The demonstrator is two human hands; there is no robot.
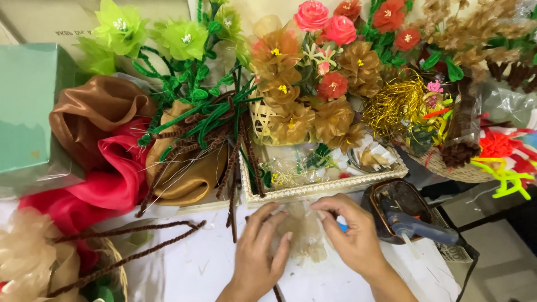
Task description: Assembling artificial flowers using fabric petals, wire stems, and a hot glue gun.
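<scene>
My left hand (256, 251) and my right hand (351, 235) meet over the white table (190, 268), both pinching a small bundle of sheer beige fabric (302, 235) between their fingertips. A brown fuzzy stem pokes out below my left hand at the bottom edge. Just beyond my hands stands a white-framed tray (313, 189) with small craft bits in it.
Handmade fabric flowers fill the back: green (168, 39), gold (291, 89), pink and red (330, 28). Brown, red and gold cloth (112, 151) lies left with brown chenille stems (140, 240). A blue glue gun (417, 226) rests on a brown dish at the right. A green box (28, 112) stands far left.
</scene>
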